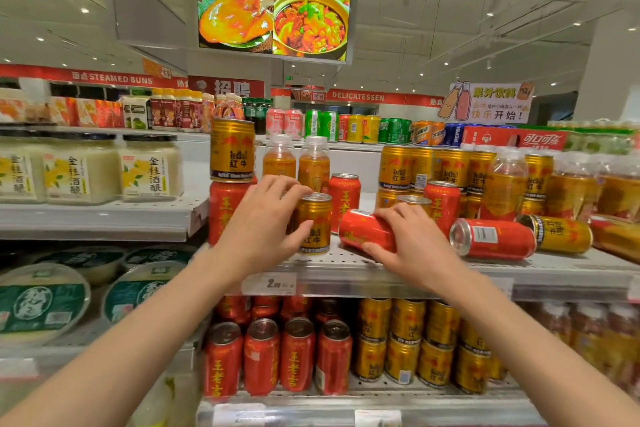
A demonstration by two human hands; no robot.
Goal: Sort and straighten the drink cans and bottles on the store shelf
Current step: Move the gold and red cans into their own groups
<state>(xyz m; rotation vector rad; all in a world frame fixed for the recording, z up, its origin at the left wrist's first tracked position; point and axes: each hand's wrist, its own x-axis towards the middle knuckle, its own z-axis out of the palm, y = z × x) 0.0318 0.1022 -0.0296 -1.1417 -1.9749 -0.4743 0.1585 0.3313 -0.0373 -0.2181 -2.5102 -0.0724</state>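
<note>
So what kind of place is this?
A supermarket, most likely the drinks aisle. Metal shelves hold rows of red cans and gold cans, a price tag sits on the shelf edge, and a DELICATESSEN sign hangs behind.

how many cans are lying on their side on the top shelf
3. A red can under the right hand, a second red can to its right, then a gold can. More may be hidden further right.
</note>
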